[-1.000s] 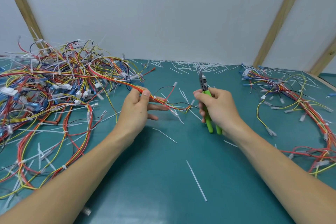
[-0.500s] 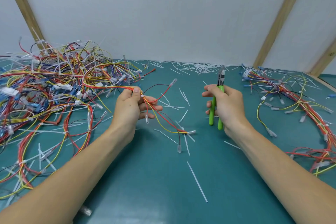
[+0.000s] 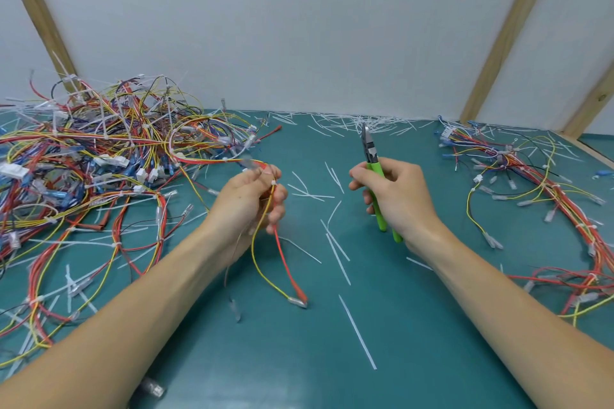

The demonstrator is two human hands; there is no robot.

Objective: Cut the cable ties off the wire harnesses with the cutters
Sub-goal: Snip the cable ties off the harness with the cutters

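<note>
My left hand (image 3: 249,201) grips a red and yellow wire harness (image 3: 269,242) that runs back to the big tangled pile (image 3: 99,169) on the left. A small white cable tie (image 3: 273,183) sits on the harness at my fingers. The harness's loose ends hang down to the mat, ending in clear terminals (image 3: 297,301). My right hand (image 3: 398,199) holds the green-handled cutters (image 3: 373,169) upright, jaws pointing away from me, about a hand's width right of the harness.
The teal mat (image 3: 299,359) is littered with cut white tie strips (image 3: 357,330). A second heap of harnesses (image 3: 545,196) lies at the right. White offcuts (image 3: 349,121) gather along the back wall. Wooden frame posts (image 3: 508,33) slant at both sides.
My left hand has pulled the harness nearer and curled round it, so its loose ends now hang toward me. The right hand has tilted the cutters slightly leftward and stayed in place.
</note>
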